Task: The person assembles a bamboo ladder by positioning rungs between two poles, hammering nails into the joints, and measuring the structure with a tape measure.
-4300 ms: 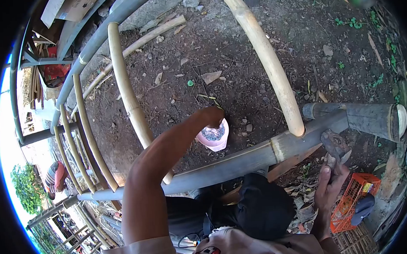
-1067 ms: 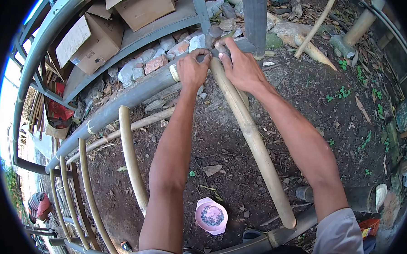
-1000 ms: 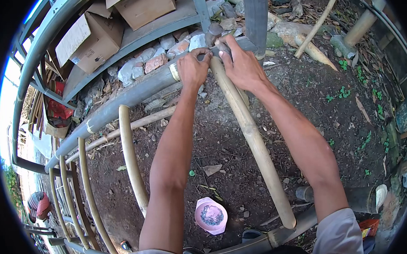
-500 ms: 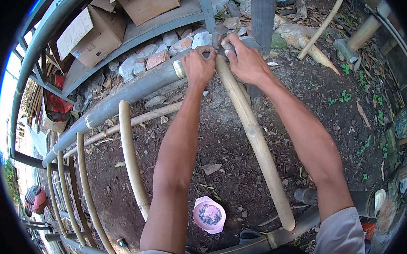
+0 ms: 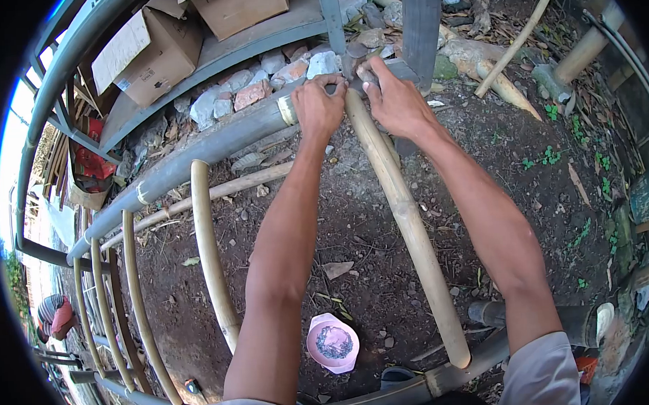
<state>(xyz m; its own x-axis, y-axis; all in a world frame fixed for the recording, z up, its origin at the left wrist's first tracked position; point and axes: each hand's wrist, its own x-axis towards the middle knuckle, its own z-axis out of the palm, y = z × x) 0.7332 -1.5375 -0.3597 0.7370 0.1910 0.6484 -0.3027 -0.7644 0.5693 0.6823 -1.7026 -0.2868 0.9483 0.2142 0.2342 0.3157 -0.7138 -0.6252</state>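
Note:
My left hand [image 5: 319,107] is closed in a pinch at the top end of a pale bamboo pole [image 5: 405,213]. Whatever sits between its fingertips is too small to make out. Just right of it, my right hand [image 5: 396,101] is wrapped round what looks like a hammer [image 5: 356,50], its dark head showing above the fingers. The pole's upper end meets a thick grey bamboo rail [image 5: 213,146]; its lower end lies over the near rail [image 5: 462,374]. On the soil between my arms stands a pink bowl [image 5: 333,343] with many small, thin metal pieces, apparently nails.
Several bamboo crosspieces [image 5: 212,243] span the rails at left. Cardboard boxes [image 5: 148,54] sit on a grey shelf behind rocks [image 5: 251,95]. A grey post [image 5: 420,32] rises beyond my hands. Another person [image 5: 56,315] bends at far left. A tape measure [image 5: 193,386] lies near the lower rail.
My right hand and the hammer head have shifted very slightly. My left hand stays at the pole's end, and the pole and bowl keep their places.

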